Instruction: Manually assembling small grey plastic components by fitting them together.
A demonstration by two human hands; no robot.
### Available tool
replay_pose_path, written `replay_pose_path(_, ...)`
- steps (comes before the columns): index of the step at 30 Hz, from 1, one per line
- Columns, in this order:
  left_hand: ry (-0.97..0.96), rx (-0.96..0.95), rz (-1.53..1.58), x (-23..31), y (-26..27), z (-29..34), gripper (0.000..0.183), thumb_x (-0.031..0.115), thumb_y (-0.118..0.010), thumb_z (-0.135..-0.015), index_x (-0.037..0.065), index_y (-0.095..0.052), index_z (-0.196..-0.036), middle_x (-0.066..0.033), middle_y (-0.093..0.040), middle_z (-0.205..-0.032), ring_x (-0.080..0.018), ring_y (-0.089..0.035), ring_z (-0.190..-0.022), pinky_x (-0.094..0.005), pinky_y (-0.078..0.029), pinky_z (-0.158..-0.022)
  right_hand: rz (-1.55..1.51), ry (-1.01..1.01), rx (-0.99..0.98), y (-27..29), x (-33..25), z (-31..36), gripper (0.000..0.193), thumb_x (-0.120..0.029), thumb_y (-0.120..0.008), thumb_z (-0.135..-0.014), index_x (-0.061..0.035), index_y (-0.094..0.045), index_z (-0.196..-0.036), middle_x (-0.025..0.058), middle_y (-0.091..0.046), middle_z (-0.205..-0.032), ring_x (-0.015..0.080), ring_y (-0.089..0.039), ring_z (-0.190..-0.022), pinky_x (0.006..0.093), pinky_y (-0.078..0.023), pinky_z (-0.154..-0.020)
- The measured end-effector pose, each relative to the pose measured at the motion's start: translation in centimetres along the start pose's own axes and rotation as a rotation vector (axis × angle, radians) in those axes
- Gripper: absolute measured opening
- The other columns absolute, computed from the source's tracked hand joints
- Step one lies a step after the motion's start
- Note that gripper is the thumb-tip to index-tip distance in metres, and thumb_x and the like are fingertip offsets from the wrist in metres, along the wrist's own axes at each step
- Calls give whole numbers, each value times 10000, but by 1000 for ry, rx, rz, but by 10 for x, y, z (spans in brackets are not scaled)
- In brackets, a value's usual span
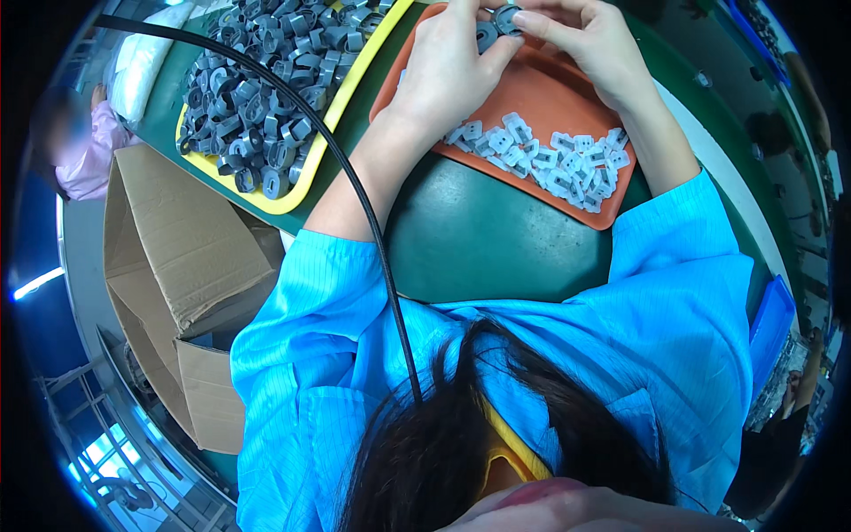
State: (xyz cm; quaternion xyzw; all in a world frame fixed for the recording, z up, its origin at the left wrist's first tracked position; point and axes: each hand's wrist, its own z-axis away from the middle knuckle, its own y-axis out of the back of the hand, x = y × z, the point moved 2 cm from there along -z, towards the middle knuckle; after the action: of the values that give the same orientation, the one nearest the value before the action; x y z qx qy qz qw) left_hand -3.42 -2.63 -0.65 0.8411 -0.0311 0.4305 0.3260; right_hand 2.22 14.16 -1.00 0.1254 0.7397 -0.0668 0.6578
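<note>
We see one package: an open brown cardboard box (191, 266) standing on the floor at our left, just beside the green table, its flaps folded outward. We find no labels, signs or screens.

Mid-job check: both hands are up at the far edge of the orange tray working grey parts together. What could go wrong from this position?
1. The left hand and right hand pinch small dark grey parts over the orange tray; one could slip and fall among the others.
2. The pale clips lie heaped near the tray's near rim, close to both forearms; a drawn-back arm might sweep some onto the green table.
3. The black cable crosses the left forearm and could snag.
</note>
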Motion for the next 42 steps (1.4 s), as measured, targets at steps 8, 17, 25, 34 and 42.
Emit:
replay_pose_path(8, -212, -65, -208, 9, -8, 2, 329, 41, -741, -871, 15, -598, -1166, -228, -682, -1049, -407, -656, -1010, -456, -530, -870, -118, -164, -150, 16, 4, -6, 68, -41, -707, -896, 20, -727, -919, 77, -727, -823, 109, -644, -673, 236, -507, -624)
replay_pose_path(17, -347, 9, -226, 16, 5, -3, 346, 79, -792, -835, 23, -664, -1151, -185, -707, -1039, -371, -680, -951, -419, -549, -837, -178, -227, -137, 16, 5, -5, 104, -43, -735, -916, 43, -712, -971, 124, -752, -917, 153, -704, -750, 251, -571, -676)
replay_pose_path(25, -295, -203, -154, 15, 13, -7, 257, 104, -794, -839, 44, -745, -1084, -146, -723, -1006, -324, -704, -899, -385, -567, -807, 47, -229, -393, 30, -6, -4, 155, -8, -786, -844, -8, -681, -958, 65, -741, -857, 107, -682, -736, 219, -535, -668)
replay_pose_path(34, -381, -5, -303, 20, 14, -8, 281, 59, -815, -780, 27, -725, -1045, -175, -685, -992, -342, -679, -912, -407, -541, -800, 217, -58, -168, 17, -5, -2, 114, 9, -724, -809, -18, -650, -891, -7, -660, -775, 49, -566, -677, 210, -447, -598)
replay_pose_path(42, 22, -99, -53, 3, 8, -5, 257, 166, -783, -902, 8, -724, -1096, -64, -657, -837, -160, -581, -673, -307, -492, -636, -10, -179, -145, 44, 8, -24, 101, -49, -700, -867, -7, -687, -958, 39, -695, -808, 92, -614, -683, 207, -471, -618)
